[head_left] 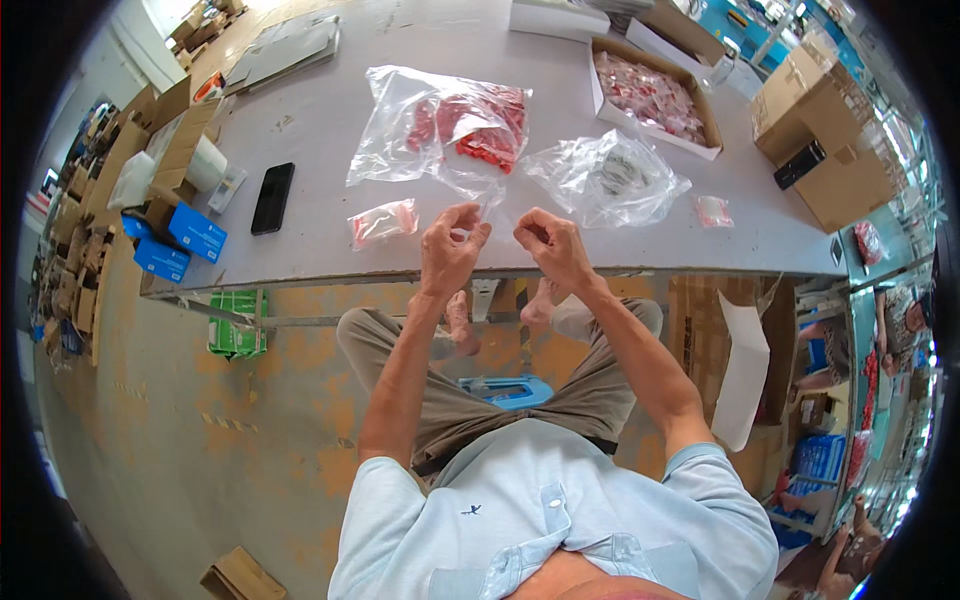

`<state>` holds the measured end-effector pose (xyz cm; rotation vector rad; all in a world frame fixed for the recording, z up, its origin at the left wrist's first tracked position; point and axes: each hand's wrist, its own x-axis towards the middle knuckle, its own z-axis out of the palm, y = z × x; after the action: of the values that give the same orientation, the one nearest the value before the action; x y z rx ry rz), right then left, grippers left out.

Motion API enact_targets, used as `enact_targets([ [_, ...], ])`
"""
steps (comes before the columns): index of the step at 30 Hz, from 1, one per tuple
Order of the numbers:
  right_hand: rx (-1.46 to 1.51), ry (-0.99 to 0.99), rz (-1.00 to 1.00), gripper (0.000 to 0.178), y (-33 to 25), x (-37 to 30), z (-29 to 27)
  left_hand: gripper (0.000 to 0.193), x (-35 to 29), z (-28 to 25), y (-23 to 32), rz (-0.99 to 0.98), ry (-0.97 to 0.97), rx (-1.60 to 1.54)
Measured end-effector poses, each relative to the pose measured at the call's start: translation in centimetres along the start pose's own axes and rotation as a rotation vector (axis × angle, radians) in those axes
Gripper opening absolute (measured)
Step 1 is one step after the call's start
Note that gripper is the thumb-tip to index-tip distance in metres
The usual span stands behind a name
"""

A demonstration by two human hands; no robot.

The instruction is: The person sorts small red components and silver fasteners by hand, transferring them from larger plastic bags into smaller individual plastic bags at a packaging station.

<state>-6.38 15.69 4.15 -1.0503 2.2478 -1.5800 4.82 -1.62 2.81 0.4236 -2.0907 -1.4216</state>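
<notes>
Over the table's front edge, my left hand has thumb and index finger curled together in a pinch. What it holds, if anything, is too small to tell. Just right of it, my right hand is also closed, fingertips bunched, with any content hidden. Beyond my left hand lies a clear plastic bag of small red parts; its near corner reaches close to my fingers. Another clear bag, holding greyish pieces, lies behind my right hand. A small filled packet rests left of my left hand.
An open carton full of small packets stands at the back right, near brown boxes. One packet lies to the right. On the left are a black phone and blue boxes. A blue stool is beneath me.
</notes>
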Motion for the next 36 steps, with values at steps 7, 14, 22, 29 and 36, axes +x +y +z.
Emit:
enact_targets([
  [7,0.009,-0.041,0.016,0.013,1.8,-0.3,-3.2,0.011,1.3,3.0,-1.9,-0.129,-0.119,-0.179],
  [14,0.546,0.290,0.186,0.027,0.6,-3.4,-3.8,0.006,1.8,4.0,-1.5,-0.393,-0.166,-0.556],
  [22,0.357,0.346,0.309,0.015,1.9,-14.0,-2.2,0.016,1.0,5.8,0.8,-0.415,-0.193,-0.513],
  [29,0.167,0.207,0.086,0.021,-1.6,-3.8,-4.4,0.016,-0.4,6.2,2.7,-0.307,-0.201,-0.328],
  [36,0.312,0.070,0.150,0.016,-0.7,-2.6,-3.3,0.014,-1.4,5.4,3.2,-0.238,-0.236,-0.305],
])
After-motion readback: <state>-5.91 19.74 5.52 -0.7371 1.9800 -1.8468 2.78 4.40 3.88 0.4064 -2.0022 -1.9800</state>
